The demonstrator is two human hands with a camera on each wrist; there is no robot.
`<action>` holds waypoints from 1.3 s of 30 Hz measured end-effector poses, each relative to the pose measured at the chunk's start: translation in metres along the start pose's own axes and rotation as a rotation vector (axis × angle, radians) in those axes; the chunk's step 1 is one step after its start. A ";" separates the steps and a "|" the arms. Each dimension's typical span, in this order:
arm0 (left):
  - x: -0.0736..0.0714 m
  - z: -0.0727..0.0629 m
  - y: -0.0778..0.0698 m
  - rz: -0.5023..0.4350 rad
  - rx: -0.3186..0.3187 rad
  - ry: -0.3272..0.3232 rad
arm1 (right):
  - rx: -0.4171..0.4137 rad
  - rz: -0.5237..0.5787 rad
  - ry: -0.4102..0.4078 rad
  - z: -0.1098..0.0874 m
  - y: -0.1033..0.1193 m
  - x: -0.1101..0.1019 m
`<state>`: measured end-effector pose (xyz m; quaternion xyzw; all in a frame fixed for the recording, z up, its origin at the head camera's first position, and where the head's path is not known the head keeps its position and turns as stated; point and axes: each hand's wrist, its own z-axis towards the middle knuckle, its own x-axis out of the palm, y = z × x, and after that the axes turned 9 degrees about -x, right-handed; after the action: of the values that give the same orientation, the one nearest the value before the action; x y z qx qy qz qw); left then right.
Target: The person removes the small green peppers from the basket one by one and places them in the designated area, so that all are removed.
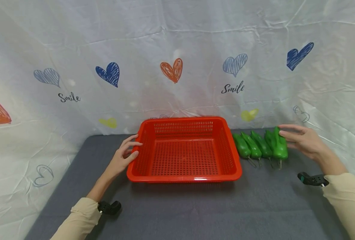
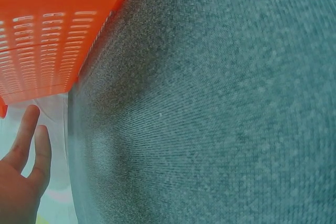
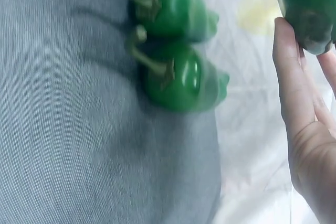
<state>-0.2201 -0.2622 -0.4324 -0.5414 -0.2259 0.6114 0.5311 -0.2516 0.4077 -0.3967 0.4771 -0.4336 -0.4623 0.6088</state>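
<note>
My right hand (image 1: 308,141) pinches a green pepper (image 1: 280,148) by its narrow end, thumb in front. In the right wrist view this pepper (image 3: 310,9) is up off the table, partly cut off by the frame. Beside it, several more green peppers (image 1: 251,146) lie in a row, stems toward me. My left hand (image 1: 121,158) is at the left rim of a red plastic basket (image 1: 183,178), fingertips right at the rim. Its fingers (image 2: 42,156) look fairly straight in the left wrist view. Nothing lies inside the basket.
A grey cloth covers the table (image 1: 177,210). Behind it hangs a white sheet (image 1: 195,40) printed with hearts and the word Smile. The basket stands near the table's back edge, with the pepper row close along its right side.
</note>
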 end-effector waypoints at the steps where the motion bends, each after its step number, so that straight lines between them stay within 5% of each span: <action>1: 0.000 0.000 0.000 -0.001 -0.001 0.001 | -0.002 -0.005 0.005 0.000 -0.001 -0.004; 27: -0.001 0.000 0.001 0.002 0.005 0.000 | 0.111 -0.312 -0.018 -0.002 0.001 -0.060; 39: -0.001 0.000 0.002 -0.003 -0.011 0.005 | 0.088 -0.294 0.046 0.008 -0.007 -0.067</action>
<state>-0.2212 -0.2637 -0.4338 -0.5456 -0.2286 0.6079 0.5296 -0.2734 0.4712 -0.4083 0.5722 -0.3648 -0.5160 0.5227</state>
